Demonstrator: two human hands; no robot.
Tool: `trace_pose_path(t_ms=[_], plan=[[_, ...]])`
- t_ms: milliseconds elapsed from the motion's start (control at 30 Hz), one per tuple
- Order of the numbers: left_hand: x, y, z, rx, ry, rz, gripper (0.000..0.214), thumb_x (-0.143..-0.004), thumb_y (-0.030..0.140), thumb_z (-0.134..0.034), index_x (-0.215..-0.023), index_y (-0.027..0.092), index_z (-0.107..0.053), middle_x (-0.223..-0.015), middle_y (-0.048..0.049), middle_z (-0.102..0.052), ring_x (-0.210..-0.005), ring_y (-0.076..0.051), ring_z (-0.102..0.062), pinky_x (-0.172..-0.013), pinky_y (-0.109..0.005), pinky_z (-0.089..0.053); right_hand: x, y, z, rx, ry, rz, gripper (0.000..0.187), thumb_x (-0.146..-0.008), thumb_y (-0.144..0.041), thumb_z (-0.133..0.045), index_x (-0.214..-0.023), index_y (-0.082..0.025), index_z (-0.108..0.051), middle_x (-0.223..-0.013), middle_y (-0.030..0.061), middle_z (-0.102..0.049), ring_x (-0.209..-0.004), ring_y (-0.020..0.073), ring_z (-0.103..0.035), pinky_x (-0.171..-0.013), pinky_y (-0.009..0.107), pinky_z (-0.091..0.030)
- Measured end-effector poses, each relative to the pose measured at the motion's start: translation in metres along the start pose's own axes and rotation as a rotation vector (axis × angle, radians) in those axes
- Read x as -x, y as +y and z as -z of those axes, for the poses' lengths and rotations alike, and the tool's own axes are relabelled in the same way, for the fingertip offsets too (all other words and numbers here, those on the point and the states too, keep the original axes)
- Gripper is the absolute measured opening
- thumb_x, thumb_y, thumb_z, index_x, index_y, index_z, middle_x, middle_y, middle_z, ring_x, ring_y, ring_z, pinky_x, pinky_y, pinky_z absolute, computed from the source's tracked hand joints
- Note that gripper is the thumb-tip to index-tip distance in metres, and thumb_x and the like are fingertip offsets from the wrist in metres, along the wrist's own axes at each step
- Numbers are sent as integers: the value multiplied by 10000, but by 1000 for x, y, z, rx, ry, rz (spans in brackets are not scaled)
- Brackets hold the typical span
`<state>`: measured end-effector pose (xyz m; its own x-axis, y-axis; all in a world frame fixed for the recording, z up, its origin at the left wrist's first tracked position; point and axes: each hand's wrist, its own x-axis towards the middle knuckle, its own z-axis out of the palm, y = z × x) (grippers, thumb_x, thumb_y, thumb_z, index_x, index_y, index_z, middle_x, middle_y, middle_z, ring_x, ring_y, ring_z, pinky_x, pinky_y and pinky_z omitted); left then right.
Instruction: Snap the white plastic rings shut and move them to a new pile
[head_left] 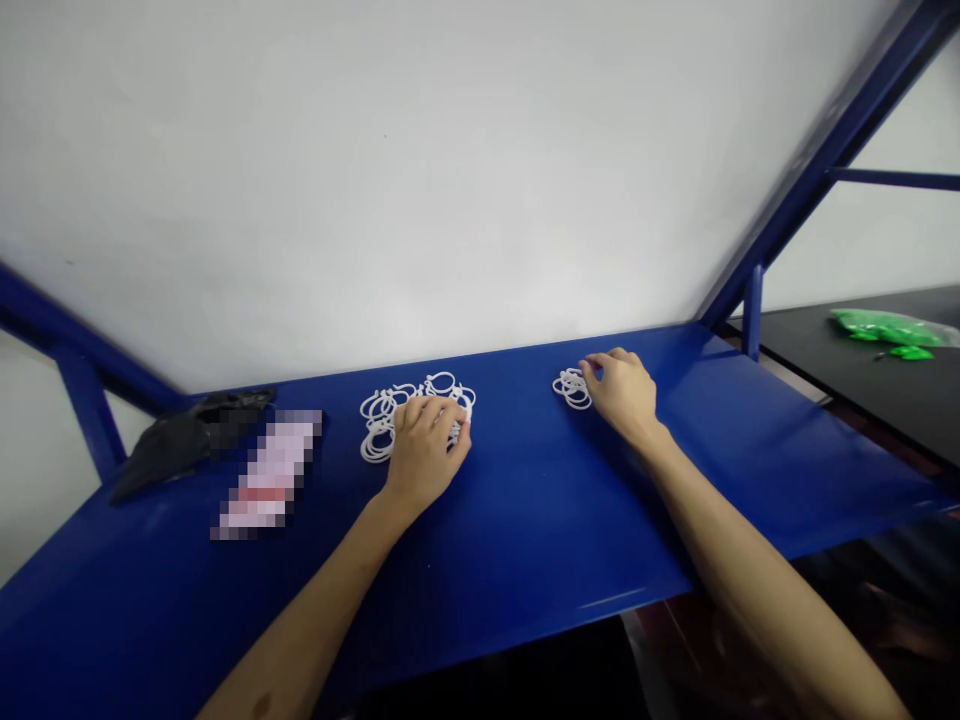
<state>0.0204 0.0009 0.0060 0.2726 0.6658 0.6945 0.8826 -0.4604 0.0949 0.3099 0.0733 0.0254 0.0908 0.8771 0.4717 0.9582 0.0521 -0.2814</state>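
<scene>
On the blue tabletop, my left hand (427, 445) rests over a spread pile of white plastic rings (379, 440). Its fingers are curled, and thumb and forefinger come together at a white ring on the pile's right side. The palm hides part of the pile. Farther right, my right hand (621, 392) is at a smaller group of the same rings (574, 390). Thumb and forefinger are pinched at the right edge of this group, on what looks like one ring; the other fingers are folded in. Several rings have a small clasp-like bump.
A black plastic bag (172, 445) lies at the left, beside a blurred-out pinkish item (270, 470). Blue metal frame posts (752, 310) rise at both ends, and a pale wall (480, 200) stands behind. On a dark table (900, 385) at right is a bag of green pieces (885, 325).
</scene>
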Motion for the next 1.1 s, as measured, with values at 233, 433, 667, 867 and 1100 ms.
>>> trace_pose_path(t_ms=[233, 433, 667, 867, 1100], plan=[[0, 17, 8, 16, -15, -219, 167, -878, 107, -555, -922, 235, -652, -924, -36, -687, -939, -232, -561, -856, -389, -404, 42, -50, -2, -720, -297, 402, 308, -941, -436, -583, -1153, -223, -651, -999, 58, -718, -869, 187, -663, -775, 327, -539], [5, 21, 10, 94, -34, -265, 227, -908, 111, -567, -1057, 242, -677, -996, -37, -700, -969, -217, -592, -900, -383, -442, 67, -80, -2, -1013, -384, 248, 175, -930, -330, -580, -1045, -199, -584, -780, -2, -706, -689, 138, -669, -669, 273, -535], [4, 30, 12, 478, 28, 278, 222, -925, 252, -600, -1135, 221, -664, -1046, -49, -731, -900, -174, -679, -834, -337, -550, 66, -76, -1, -948, -281, 307, 141, -920, -329, -621, -957, -195, -651, -823, 20, -727, -694, 132, -673, -642, 248, -525], [5, 23, 4, 816, -68, 646, 223, -878, 366, -649, -1026, 227, -740, -930, -43, -767, -779, -176, -706, -652, -286, -555, 70, -80, 2, -927, -312, 346, 147, -928, -339, -624, -928, -200, -672, -849, 28, -749, -691, 139, -686, -591, 237, -512], [7, 28, 7, 832, -86, 618, 200, -887, 392, -641, -911, 244, -773, -843, -19, -756, -741, -167, -676, -670, -288, -533, 72, -85, 8, -963, -348, 418, 164, -941, -341, -614, -887, -202, -684, -888, 43, -754, -780, 169, -700, -691, 276, -543]])
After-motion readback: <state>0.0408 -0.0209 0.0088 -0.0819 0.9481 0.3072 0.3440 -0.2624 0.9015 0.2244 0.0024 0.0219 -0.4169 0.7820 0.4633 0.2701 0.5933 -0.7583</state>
